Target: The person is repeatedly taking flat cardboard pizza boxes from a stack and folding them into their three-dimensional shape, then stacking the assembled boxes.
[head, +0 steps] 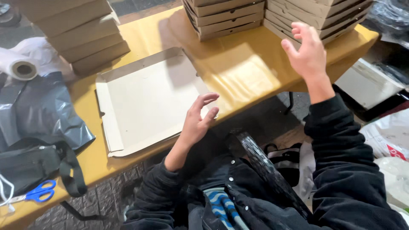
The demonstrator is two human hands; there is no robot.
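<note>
While both hands, left (197,121) and right (307,52), are hovering spread and empty, we are judging the overhanging flat box (147,100) could be slipping off the worktop (238,68).

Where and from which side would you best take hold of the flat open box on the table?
Grip the box by its near right corner, coming from the table's front edge. That corner juts over the edge beside the left hand, so fingers could slip under it. The rest lies flat on the table, leaving only the low raised rims to pinch.
</note>
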